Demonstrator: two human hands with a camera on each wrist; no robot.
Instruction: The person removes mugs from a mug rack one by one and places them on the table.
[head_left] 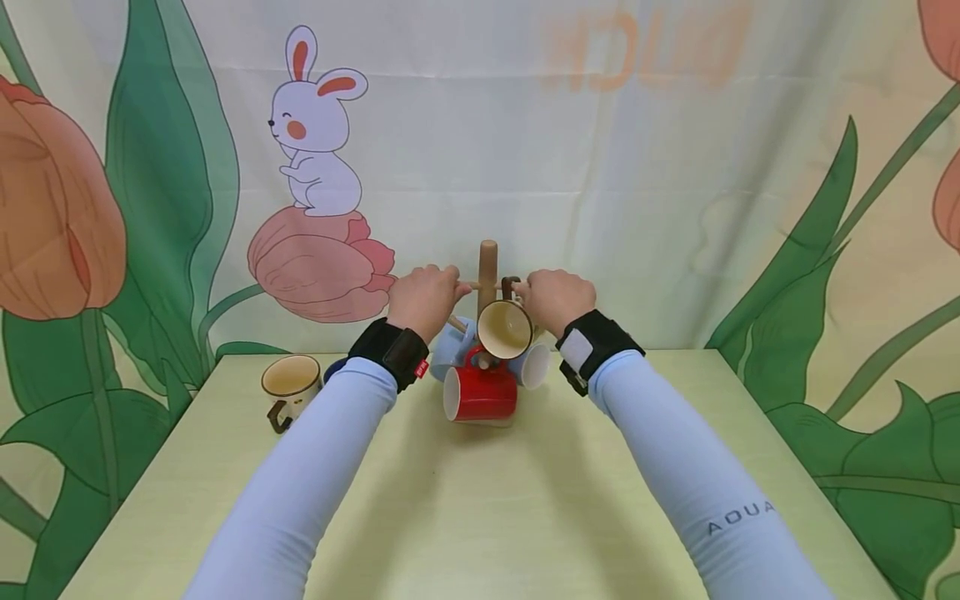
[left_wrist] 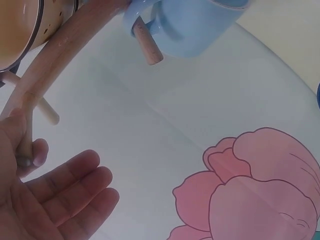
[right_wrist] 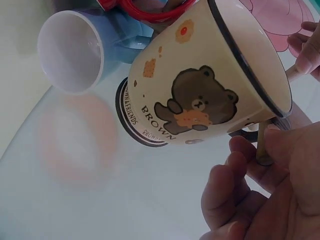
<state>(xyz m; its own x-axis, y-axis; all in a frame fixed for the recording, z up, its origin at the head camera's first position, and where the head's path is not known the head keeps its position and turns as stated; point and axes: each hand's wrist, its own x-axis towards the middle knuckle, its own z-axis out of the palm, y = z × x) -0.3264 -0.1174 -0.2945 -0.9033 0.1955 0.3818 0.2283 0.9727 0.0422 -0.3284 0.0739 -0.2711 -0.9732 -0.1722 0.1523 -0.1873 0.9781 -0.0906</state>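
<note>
A wooden mug tree (head_left: 488, 258) stands at the back of the table, hung with several mugs. My left hand (head_left: 424, 298) pinches the tip of a left peg (left_wrist: 26, 131) between thumb and index finger; its other fingers stretch out loosely. On the opposite side, my right hand (head_left: 558, 300) pinches the end of another peg (right_wrist: 263, 145). From that peg a cream mug (right_wrist: 185, 95) with a brown bear print hangs by its dark handle, mouth facing forward. Below it hang a red mug (head_left: 483, 393) and two light blue mugs, one left (head_left: 447, 350) and one right (head_left: 534, 367).
A second cream mug (head_left: 291, 382) with a dark brown handle stands upright on the table (head_left: 480, 517) at the left. Beside it a dark blue thing (head_left: 334, 367) is mostly hidden behind my left forearm. A printed cloth (head_left: 637, 167) hangs directly behind the table.
</note>
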